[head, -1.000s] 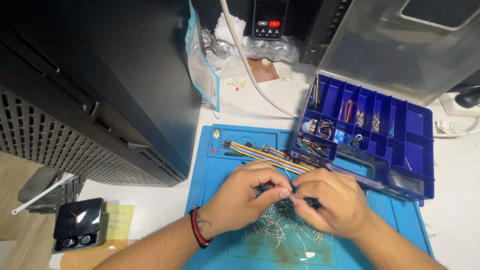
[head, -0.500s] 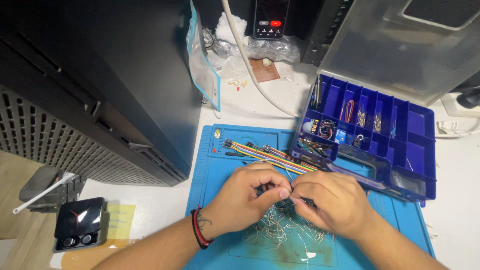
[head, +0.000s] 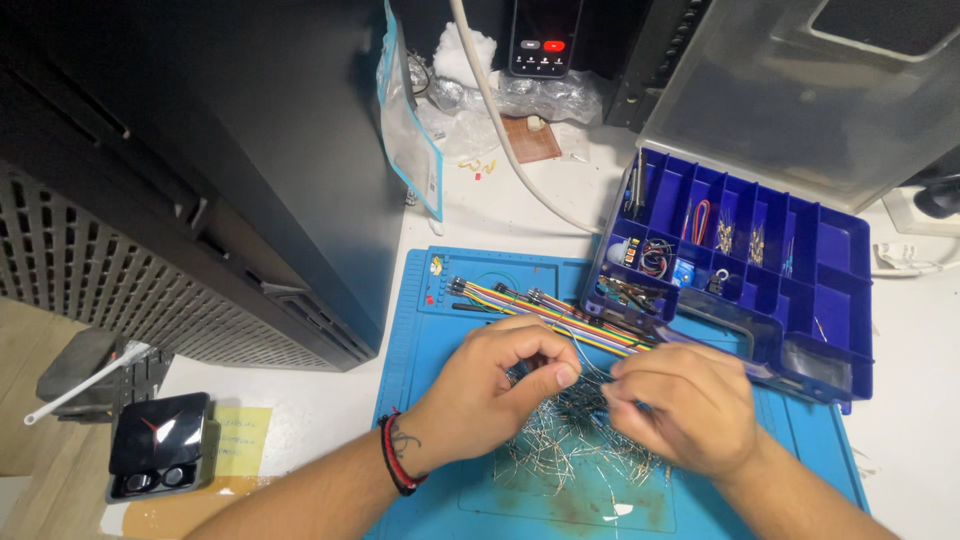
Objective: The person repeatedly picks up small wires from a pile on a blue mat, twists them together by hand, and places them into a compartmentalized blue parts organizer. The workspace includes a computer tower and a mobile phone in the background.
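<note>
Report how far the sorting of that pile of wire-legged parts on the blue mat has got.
Done: some compartments of the blue organizer already hold parts. In hand: the left hand and right hand pinch at pieces over the pile. Left: most of the pile lies loose on the mat, beside the ribbon wires.

— What is that silvery tangle?
— A loose pile of thin wire-leaded components [head: 575,440], bare metal legs crossing every way, lying on the blue mat [head: 440,400].
— Neatly stacked?
— No, scattered flat and spread wide, between the two hands and partly hidden under them; individual pieces are too small to tell apart.
</note>
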